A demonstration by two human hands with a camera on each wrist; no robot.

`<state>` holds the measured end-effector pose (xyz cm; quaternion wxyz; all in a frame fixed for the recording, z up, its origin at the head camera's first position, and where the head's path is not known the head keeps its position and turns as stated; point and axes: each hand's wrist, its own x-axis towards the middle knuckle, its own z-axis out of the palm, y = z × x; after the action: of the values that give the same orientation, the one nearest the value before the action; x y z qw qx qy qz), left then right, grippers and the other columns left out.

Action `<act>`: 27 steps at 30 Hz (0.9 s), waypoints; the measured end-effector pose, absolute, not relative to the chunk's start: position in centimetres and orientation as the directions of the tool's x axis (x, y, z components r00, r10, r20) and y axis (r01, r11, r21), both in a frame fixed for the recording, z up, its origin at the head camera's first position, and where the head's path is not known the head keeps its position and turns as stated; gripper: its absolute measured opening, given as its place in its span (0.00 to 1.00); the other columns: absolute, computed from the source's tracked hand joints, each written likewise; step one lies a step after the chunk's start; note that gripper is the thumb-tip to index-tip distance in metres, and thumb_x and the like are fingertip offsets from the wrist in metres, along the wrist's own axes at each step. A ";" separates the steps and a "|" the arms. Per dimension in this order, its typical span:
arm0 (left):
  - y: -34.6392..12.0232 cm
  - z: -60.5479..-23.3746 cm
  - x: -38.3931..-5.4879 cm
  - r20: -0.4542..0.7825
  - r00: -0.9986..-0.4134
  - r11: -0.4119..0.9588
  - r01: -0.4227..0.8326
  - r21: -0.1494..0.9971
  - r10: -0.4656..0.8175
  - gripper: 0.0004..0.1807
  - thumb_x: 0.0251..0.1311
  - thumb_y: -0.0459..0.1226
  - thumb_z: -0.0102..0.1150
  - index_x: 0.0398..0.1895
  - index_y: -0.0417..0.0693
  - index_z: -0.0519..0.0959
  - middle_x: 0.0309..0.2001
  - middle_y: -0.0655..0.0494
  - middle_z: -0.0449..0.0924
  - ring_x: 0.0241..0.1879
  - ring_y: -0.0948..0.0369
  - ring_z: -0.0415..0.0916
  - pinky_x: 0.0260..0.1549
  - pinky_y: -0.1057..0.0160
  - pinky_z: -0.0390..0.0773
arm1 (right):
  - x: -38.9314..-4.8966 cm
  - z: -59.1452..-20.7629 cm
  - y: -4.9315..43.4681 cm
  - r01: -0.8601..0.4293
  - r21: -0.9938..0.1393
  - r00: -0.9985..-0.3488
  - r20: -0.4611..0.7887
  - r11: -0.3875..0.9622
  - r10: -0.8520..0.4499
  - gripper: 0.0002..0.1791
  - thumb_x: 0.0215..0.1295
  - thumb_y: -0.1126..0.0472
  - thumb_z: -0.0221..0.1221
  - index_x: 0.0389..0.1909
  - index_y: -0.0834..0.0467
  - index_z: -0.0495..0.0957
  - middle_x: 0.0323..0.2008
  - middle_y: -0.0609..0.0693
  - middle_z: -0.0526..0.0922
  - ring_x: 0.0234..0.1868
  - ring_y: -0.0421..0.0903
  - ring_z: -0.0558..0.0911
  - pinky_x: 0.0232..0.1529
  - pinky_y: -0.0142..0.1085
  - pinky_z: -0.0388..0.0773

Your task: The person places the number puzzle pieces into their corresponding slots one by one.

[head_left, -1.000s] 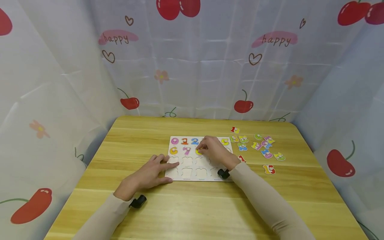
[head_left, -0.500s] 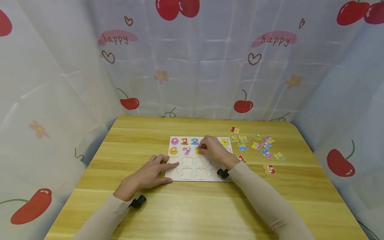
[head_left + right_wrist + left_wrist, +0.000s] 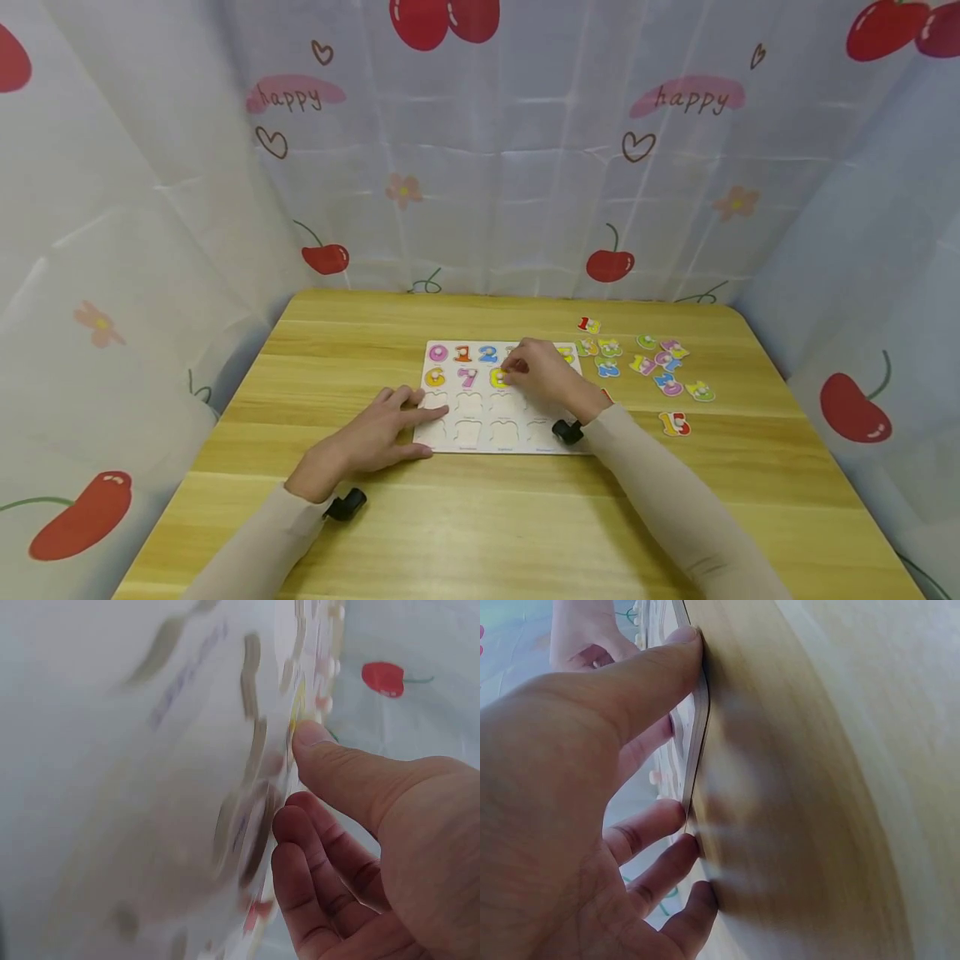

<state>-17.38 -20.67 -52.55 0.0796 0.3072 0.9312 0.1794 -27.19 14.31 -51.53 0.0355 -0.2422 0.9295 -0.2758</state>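
Observation:
A white number puzzle board (image 3: 486,422) lies on the table, with knobbed number pieces in its upper two rows and bare recesses in the lower two. My left hand (image 3: 375,433) rests at its left edge, index finger stretched over the board and thumb at the near corner; the left wrist view shows the fingertips along the board's edge. My right hand (image 3: 546,371) is just right of the yellow 8 (image 3: 497,379), which sits in the second row. In the right wrist view the thumb (image 3: 319,739) is right by the yellow piece, apart from the loosely bent fingers.
Right of the board lie several loose number pieces, among them a red-and-yellow 13 (image 3: 588,325), a blue-and-purple 20 (image 3: 668,383) and a 15 (image 3: 675,424). A cherry-print curtain (image 3: 495,225) surrounds the wooden table (image 3: 480,525) at the back and sides.
My right hand has shifted slightly right off the yellow 8, so more of that piece shows. The left hand stays in place on the board.

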 end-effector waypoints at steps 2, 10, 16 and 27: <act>-20.7 -52.6 -17.3 -0.039 -0.799 0.748 0.544 0.380 0.601 0.36 0.79 0.56 0.74 0.86 0.68 0.78 0.81 0.43 0.73 0.68 0.47 0.70 0.68 0.43 0.79 | -27.2 -51.6 15.3 -0.401 -0.544 -0.897 0.072 0.737 -0.435 0.09 0.79 0.60 0.76 0.53 0.58 0.96 0.48 0.53 0.91 0.47 0.47 0.87 0.54 0.43 0.88; -20.7 -52.7 -17.4 -0.031 -0.801 0.749 0.543 0.380 0.597 0.36 0.79 0.56 0.74 0.87 0.68 0.78 0.81 0.42 0.73 0.68 0.47 0.70 0.68 0.42 0.79 | -28.6 -51.2 22.1 -0.382 -0.537 -0.924 0.199 0.752 -0.327 0.09 0.78 0.62 0.76 0.53 0.61 0.96 0.49 0.60 0.94 0.47 0.57 0.92 0.49 0.49 0.91; -20.8 -52.8 -17.5 -0.027 -0.801 0.748 0.546 0.378 0.598 0.36 0.79 0.56 0.74 0.86 0.67 0.78 0.81 0.43 0.74 0.69 0.46 0.70 0.69 0.41 0.79 | -29.5 -51.1 28.1 -0.284 -0.529 -0.958 0.195 0.800 -0.211 0.15 0.81 0.60 0.74 0.61 0.63 0.93 0.60 0.67 0.90 0.55 0.66 0.92 0.54 0.59 0.92; -20.8 -53.0 -17.6 -0.039 -0.805 0.753 0.536 0.381 0.592 0.36 0.79 0.56 0.74 0.86 0.68 0.78 0.83 0.43 0.73 0.72 0.44 0.71 0.72 0.39 0.79 | -30.6 -52.4 37.6 -0.115 -0.584 -0.992 0.105 0.803 -0.066 0.28 0.85 0.53 0.71 0.75 0.64 0.84 0.69 0.73 0.84 0.59 0.70 0.88 0.51 0.47 0.87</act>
<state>-17.58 -20.76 -53.02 0.0787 0.3023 0.9329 0.1789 -30.61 37.55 -52.37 -0.0397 -0.0477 0.9488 -0.3098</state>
